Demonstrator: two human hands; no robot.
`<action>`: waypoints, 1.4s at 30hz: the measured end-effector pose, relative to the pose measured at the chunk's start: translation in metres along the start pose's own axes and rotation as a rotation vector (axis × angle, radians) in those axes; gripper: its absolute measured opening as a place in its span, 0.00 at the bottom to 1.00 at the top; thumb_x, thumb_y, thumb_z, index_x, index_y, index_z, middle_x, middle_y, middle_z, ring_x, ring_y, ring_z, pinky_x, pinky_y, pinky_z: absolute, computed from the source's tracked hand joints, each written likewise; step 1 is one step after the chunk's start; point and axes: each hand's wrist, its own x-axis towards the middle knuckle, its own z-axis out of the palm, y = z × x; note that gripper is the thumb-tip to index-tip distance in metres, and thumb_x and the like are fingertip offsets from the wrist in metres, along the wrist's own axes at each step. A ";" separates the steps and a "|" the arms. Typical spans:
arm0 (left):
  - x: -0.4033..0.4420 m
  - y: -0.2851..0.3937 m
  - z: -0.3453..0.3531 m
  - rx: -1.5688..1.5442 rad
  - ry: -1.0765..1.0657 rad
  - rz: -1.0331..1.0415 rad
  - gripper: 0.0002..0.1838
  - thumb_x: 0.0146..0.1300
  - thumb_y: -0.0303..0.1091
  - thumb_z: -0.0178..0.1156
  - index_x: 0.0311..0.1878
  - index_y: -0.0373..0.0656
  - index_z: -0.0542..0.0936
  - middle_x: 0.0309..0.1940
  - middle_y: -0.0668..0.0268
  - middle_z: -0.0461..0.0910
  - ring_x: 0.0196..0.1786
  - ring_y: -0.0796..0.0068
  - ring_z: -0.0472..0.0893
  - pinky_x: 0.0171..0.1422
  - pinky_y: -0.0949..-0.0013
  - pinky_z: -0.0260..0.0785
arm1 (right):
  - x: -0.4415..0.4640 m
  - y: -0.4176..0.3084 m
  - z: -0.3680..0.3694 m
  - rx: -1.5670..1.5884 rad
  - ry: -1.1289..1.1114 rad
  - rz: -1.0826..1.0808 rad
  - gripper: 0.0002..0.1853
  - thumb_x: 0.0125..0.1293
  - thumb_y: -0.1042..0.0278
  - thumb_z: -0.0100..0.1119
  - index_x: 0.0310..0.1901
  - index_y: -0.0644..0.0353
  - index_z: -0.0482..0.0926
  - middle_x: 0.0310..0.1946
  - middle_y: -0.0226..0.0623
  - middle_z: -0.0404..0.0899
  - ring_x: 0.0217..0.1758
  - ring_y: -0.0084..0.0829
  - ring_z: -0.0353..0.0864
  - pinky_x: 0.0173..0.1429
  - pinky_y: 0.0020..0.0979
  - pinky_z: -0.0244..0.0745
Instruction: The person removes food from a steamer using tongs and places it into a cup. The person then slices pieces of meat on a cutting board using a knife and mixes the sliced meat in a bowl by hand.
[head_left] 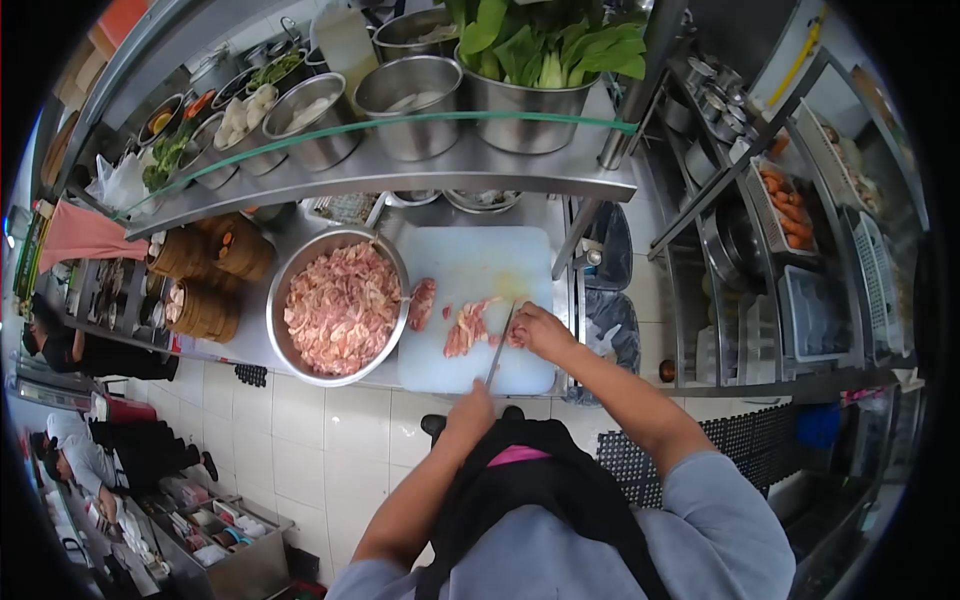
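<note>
My left hand (472,405) is wrapped tight around the handle of a knife (499,352), and the blade points away from my tummy. My right hand (538,332) pinches a small piece of raw meat (516,338) on the pale cutting board (440,255), right next to the blade. That is the scary bit: raw meat looks slippery, so if it slid, the blade could nip my fingertips. I can't tell which way the sharp side faces, or if my fingertips are tucked in. Looking away could make a cut happen too

Some strips of raw meat (463,332) lie in a messy bunch to the left of the knife. If I swung my left arm wide, I might push them around. A bigger lump of raw meat (422,303) sits by the board's left side, just beside the big metal bowl (277,325), which is heaped with cut raw meat (340,305). The heap looks very full, so a bump could make bits fall out. The bowl and board are both near the front of the metal counter (245,340), so a hard shove could tip something onto the floor (355,425)
</note>
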 end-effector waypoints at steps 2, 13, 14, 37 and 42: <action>-0.038 -0.001 -0.013 -0.013 0.006 -0.009 0.15 0.76 0.37 0.49 0.56 0.34 0.68 0.35 0.32 0.83 0.42 0.27 0.84 0.50 0.32 0.75 | -0.009 -0.001 0.006 0.008 0.038 0.107 0.06 0.61 0.70 0.65 0.38 0.60 0.84 0.40 0.44 0.78 0.46 0.45 0.84 0.54 0.42 0.81; -0.036 0.026 -0.038 0.112 0.040 0.041 0.13 0.72 0.32 0.50 0.53 0.33 0.68 0.31 0.33 0.83 0.37 0.30 0.85 0.44 0.34 0.77 | -0.015 -0.006 -0.004 -0.065 -0.038 0.131 0.12 0.64 0.69 0.62 0.47 0.62 0.79 0.42 0.46 0.79 0.46 0.50 0.85 0.52 0.46 0.82; -0.034 0.031 -0.034 0.123 0.034 0.061 0.14 0.73 0.33 0.50 0.54 0.32 0.68 0.30 0.33 0.82 0.36 0.28 0.84 0.43 0.34 0.77 | -0.015 -0.004 -0.003 -0.065 -0.036 0.135 0.12 0.64 0.69 0.62 0.47 0.62 0.79 0.42 0.46 0.79 0.46 0.50 0.85 0.52 0.46 0.82; -0.016 0.000 -0.045 0.075 0.114 -0.027 0.16 0.70 0.30 0.48 0.57 0.31 0.70 0.33 0.34 0.84 0.39 0.31 0.86 0.47 0.36 0.79 | -0.011 -0.043 -0.001 0.289 0.274 0.619 0.08 0.65 0.68 0.62 0.36 0.65 0.79 0.31 0.49 0.83 0.39 0.54 0.83 0.45 0.49 0.79; 0.005 0.014 -0.039 0.046 0.029 0.036 0.14 0.72 0.32 0.48 0.55 0.34 0.69 0.36 0.33 0.84 0.42 0.31 0.86 0.50 0.36 0.78 | -0.008 -0.008 0.043 -0.133 0.304 0.552 0.09 0.68 0.66 0.62 0.36 0.65 0.81 0.29 0.46 0.85 0.30 0.37 0.89 0.39 0.39 0.82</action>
